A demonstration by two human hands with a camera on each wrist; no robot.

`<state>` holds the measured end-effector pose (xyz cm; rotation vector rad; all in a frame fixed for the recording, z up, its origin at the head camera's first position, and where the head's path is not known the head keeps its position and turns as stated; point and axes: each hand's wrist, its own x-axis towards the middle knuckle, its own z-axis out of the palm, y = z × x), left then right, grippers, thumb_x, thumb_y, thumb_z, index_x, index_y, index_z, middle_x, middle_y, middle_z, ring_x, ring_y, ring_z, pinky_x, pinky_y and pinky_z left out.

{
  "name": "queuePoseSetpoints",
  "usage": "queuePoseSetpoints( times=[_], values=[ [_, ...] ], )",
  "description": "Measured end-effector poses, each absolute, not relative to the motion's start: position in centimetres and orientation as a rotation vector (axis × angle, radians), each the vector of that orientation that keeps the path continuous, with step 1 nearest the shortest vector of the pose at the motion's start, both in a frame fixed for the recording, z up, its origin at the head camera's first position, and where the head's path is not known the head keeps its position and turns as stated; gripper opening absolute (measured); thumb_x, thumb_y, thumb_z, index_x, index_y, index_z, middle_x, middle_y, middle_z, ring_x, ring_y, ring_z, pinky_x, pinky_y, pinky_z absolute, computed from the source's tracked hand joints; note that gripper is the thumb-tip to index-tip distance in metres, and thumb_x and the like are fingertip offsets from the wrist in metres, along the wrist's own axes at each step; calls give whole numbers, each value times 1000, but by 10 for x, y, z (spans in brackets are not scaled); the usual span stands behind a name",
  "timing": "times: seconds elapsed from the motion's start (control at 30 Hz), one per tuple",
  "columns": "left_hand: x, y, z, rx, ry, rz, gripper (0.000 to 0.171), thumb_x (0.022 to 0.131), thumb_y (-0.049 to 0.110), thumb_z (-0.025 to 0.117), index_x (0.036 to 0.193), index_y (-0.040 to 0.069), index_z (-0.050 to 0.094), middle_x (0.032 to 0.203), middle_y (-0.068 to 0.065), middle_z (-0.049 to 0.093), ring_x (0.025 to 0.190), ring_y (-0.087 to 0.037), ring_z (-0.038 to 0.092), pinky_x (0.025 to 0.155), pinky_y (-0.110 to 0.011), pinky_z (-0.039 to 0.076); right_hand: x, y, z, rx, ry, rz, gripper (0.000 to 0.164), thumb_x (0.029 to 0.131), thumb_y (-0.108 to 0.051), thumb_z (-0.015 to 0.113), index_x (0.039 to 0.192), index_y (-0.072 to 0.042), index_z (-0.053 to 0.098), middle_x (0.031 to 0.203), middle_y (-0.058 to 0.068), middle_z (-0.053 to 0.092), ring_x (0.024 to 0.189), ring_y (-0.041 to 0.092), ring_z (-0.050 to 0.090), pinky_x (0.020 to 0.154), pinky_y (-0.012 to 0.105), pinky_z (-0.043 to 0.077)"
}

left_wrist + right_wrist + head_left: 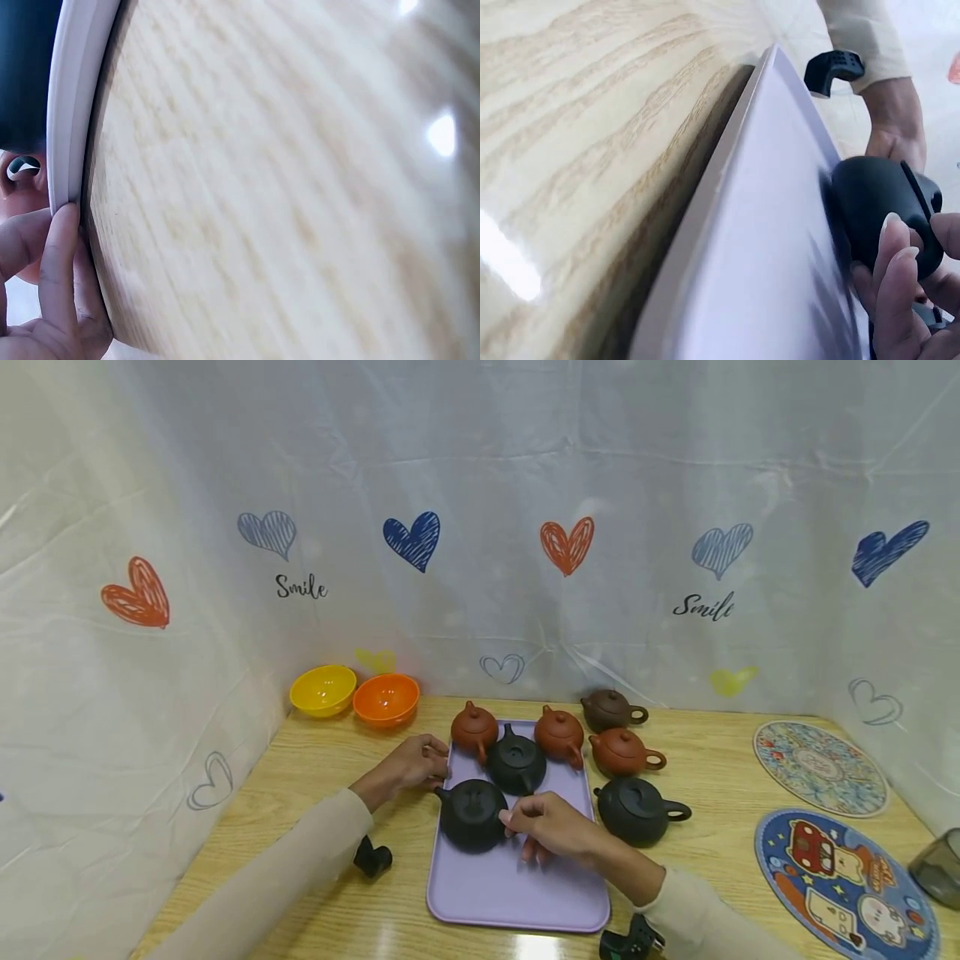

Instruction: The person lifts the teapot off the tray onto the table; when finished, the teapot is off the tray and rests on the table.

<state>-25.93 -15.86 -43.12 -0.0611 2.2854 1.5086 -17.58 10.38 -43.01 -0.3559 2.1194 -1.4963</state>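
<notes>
On the lilac tray [517, 893], a black teapot [472, 818] sits near the left side, its spout toward the left. My right hand [551, 827] pinches its handle between thumb and fingers; the right wrist view shows the same black teapot [874, 199] low over the tray surface. My left hand [414, 762] grips the tray's left edge, and in the left wrist view its fingers [60, 277] meet at the rim. Behind the held pot stand another black teapot [516, 764] and two reddish-brown teapots [474, 728], [558, 735].
Right of the tray, a dark brown teapot [606, 710], a reddish-brown one [622, 752] and a black one [633, 814] form a column. Yellow [322, 691] and orange [386, 700] bowls stand back left. Two round placemats [821, 768] and a dark cup [941, 868] lie far right.
</notes>
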Motion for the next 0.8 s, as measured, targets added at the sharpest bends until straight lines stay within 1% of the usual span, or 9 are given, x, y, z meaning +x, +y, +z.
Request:
queuePoseSetpoints(
  times=[0.07,0.2,0.37,0.73,0.8],
  values=[
    [-260,-158,-431,-74,2283,1513,37,89,1,67,124,-3,54,103,-15,65,80,-16,65,70,-26,61,-175,105,-429,-374,2104,-1506,36,99,-32,62,92,2,70,66,4,62,52,10,55,48,22,44],
    [-260,-157,-432,-77,2288,1507,37,90,1,67,124,-2,54,104,-15,65,82,-17,66,73,-28,62,-173,108,-425,-396,2073,-1520,38,99,-34,63,93,3,70,78,10,64,55,11,57,49,24,46],
    [-260,-157,-432,-88,2286,1507,37,90,1,67,124,-1,54,106,-15,64,83,-17,66,73,-29,62,-171,115,-419,-424,2052,-1517,38,100,-34,62,96,4,70,90,14,63,59,12,59,51,25,47],
    [-261,-158,-434,-86,2271,1518,38,89,0,68,125,-2,54,107,-16,61,85,-19,65,77,-32,62,-159,139,-412,-524,2073,-1431,32,100,-31,62,93,-2,71,89,10,65,62,13,62,52,25,51],
    [-260,-158,-433,-83,2275,1511,38,90,1,68,125,-2,54,108,-16,62,85,-19,65,77,-32,62,-156,145,-410,-557,2079,-1415,31,100,-31,61,92,-2,70,89,11,65,62,14,62,52,26,51]
  ],
)
